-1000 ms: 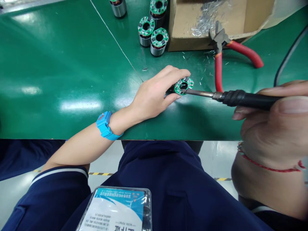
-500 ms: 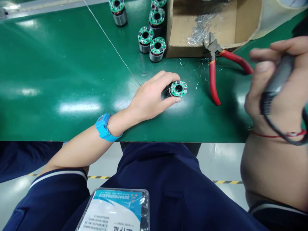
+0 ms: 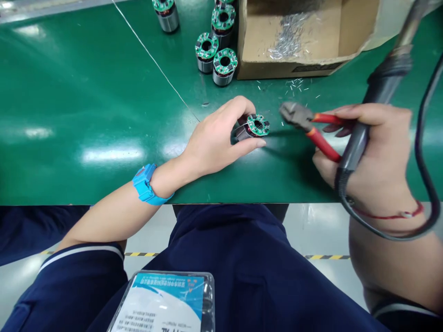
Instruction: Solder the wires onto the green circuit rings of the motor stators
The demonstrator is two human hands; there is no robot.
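Note:
My left hand is closed around a small motor stator topped by a round green circuit board with a central hole. The stator leans, its board turned to the right. A thin solder wire runs from the upper left to behind this hand, and a wire end shows by the board. Cutting pliers with red handles are held in my right hand, their jaws pointing left towards the stator but apart from it. The same hand also holds a soldering iron, its metal end pointing up and away.
Several more stators with green boards stand at the back, left of an open cardboard box. Metal clippings lie in the box, and others are scattered before it. The iron's black cable loops past my right wrist.
My right hand has moved left and picked up the pliers from the table, keeping the soldering iron. In my left hand the stator has tipped, showing more of its side.

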